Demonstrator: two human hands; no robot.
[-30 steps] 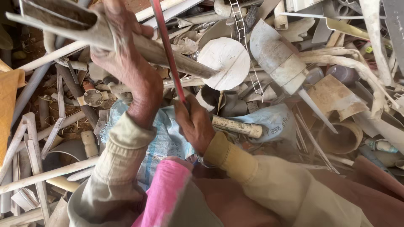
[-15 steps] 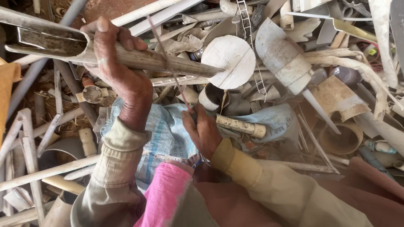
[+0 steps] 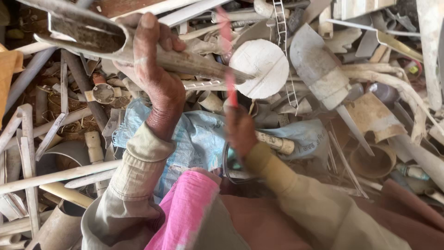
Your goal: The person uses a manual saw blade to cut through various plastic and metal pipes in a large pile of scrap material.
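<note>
The dirty pipe is lying nearly level above the scrap heap, its open end pointing left. The left hand is wrapping tightly around it. The right hand, blurred, is gripping a red blade; steady strokes across the pipe would probably cut cleanest.

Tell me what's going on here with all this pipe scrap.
A person sits over a heap of broken plastic pipes and offcuts. The left hand grips a long, dirty, split pipe, holding it raised and level across the pile. The right hand holds a thin red blade-like tool, blurred with motion, beside the pipe's far end. A light blue sack lies under both arms.
</note>
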